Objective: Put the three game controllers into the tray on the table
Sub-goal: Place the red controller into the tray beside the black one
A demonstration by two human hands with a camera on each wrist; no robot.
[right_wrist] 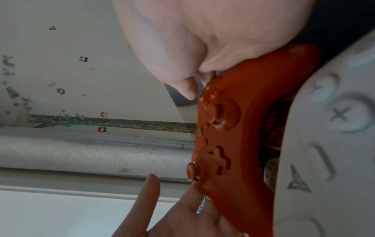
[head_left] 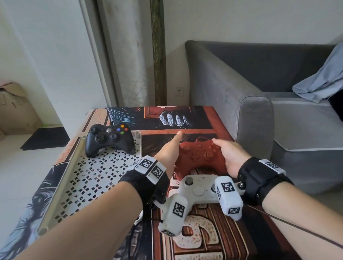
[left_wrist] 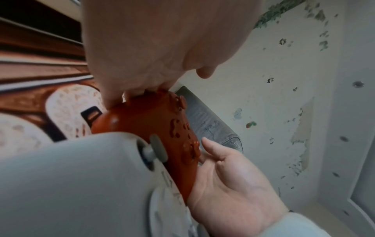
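A red controller point(head_left: 199, 155) sits between my two hands on the patterned table cloth. My left hand point(head_left: 170, 149) holds its left grip with the fingers tucked underneath and the thumb sticking out straight. My right hand point(head_left: 229, 156) grips its right end, thumb over the top edge. I cannot tell whether it is off the cloth. The wrist views show the same red controller point(left_wrist: 146, 121) point(right_wrist: 233, 144) held at both ends. A white controller point(head_left: 198, 189) lies just nearer to me. A black controller point(head_left: 109, 138) rests at the far end of the white perforated tray point(head_left: 94, 178).
A grey sofa point(head_left: 254, 116) stands hard against the table's right side, with a blue cloth point(head_left: 321, 80) on its seat. A cardboard box point(head_left: 6, 109) sits on the floor at far left. The tray's near part point(head_left: 81, 192) holds nothing.
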